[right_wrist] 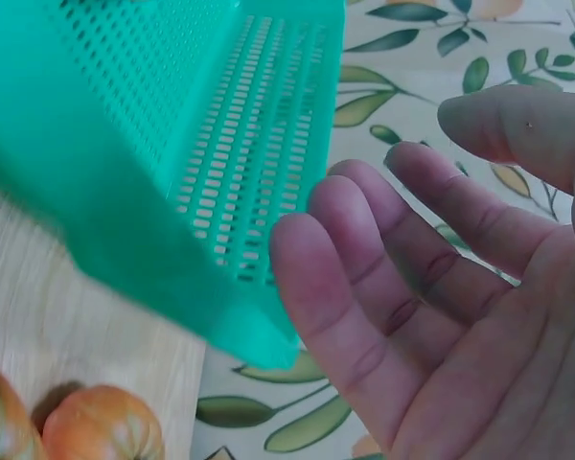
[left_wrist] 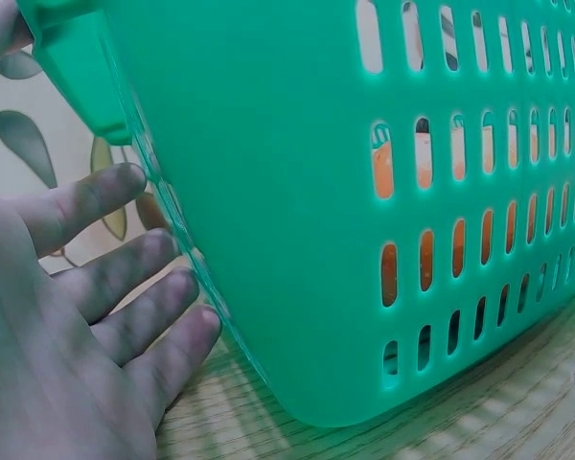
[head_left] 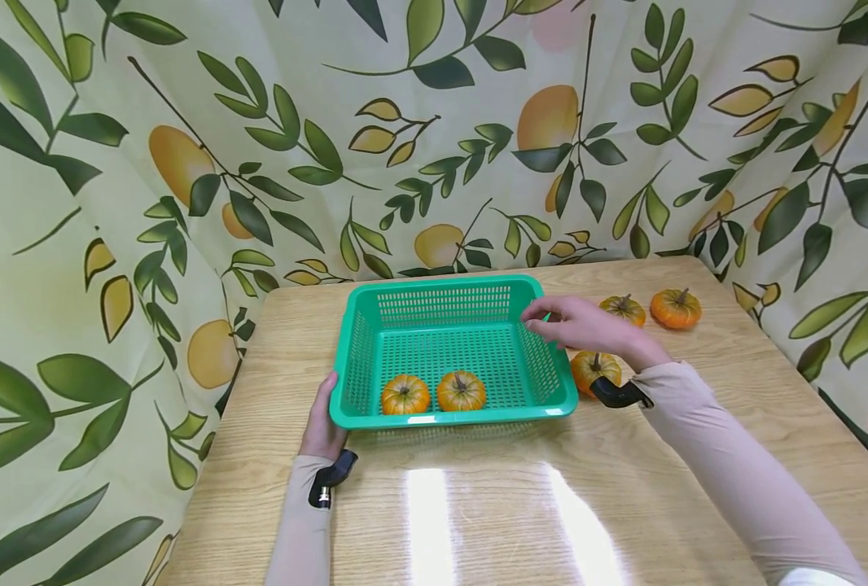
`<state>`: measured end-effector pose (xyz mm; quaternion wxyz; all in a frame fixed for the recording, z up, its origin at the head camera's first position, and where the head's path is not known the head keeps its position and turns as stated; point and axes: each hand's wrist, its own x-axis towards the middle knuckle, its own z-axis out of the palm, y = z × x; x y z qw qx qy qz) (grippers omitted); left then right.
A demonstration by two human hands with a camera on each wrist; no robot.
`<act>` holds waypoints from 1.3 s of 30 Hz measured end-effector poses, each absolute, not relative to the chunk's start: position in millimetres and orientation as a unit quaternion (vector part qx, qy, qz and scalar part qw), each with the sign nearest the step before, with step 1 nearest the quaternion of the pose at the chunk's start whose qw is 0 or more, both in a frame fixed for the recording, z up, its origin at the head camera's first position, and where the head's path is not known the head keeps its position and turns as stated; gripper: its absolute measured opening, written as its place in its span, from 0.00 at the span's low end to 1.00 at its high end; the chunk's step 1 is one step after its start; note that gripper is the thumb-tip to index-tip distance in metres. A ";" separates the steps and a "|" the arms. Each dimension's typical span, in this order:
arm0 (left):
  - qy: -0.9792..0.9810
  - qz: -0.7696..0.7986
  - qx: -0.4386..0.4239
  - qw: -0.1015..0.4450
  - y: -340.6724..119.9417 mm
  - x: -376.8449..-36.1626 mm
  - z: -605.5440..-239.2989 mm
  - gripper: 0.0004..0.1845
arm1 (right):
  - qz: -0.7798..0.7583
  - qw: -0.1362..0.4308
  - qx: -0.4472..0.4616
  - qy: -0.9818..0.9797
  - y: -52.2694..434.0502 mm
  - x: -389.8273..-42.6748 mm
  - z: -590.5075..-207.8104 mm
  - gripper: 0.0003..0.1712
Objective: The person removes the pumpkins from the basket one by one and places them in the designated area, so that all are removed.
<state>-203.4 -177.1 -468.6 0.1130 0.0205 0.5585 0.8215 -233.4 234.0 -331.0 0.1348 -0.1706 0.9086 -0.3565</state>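
Observation:
A green plastic basket (head_left: pixel 452 419) with slotted walls stands on the table. Inside it, along the near wall, sit two small orange pumpkins, a left one (head_left: pixel 405 395) and a right one (head_left: pixel 462 391). My left hand (head_left: pixel 324 427) is at the basket's left side; in the left wrist view its fairly straight fingers (left_wrist: pixel 177 287) meet the outer wall, thumb up near the rim. Over the basket's right rim hovers my right hand (head_left: pixel 576 323), fingers loosely bent and holding nothing. Just below it, outside the basket, lies a pumpkin (head_left: pixel 594 370), partly covered by the wrist camera.
Two more pumpkins lie on the table's right side, a yellowish one (head_left: pixel 623 309) partly behind the right hand and an orange one (head_left: pixel 676 308). A leaf-patterned curtain (head_left: pixel 441 187) hangs behind and beside the wooden table (head_left: pixel 493 513).

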 end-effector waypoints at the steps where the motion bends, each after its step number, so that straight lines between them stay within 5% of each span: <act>1: 0.557 0.823 0.021 0.113 -177.1 -203.5 -468.7 0.35 | -0.354 0.134 -0.176 0.909 231.1 -233.9 -330.8 0.15; 31: 0.546 0.829 0.043 0.111 -177.5 -208.8 -469.9 0.36 | -0.328 0.148 -0.299 0.884 164.0 -237.4 -330.6 0.15; 39: 0.549 0.826 0.030 0.124 -178.0 -204.7 -469.8 0.36 | -0.294 0.202 -0.335 0.872 147.6 -239.8 -337.2 0.15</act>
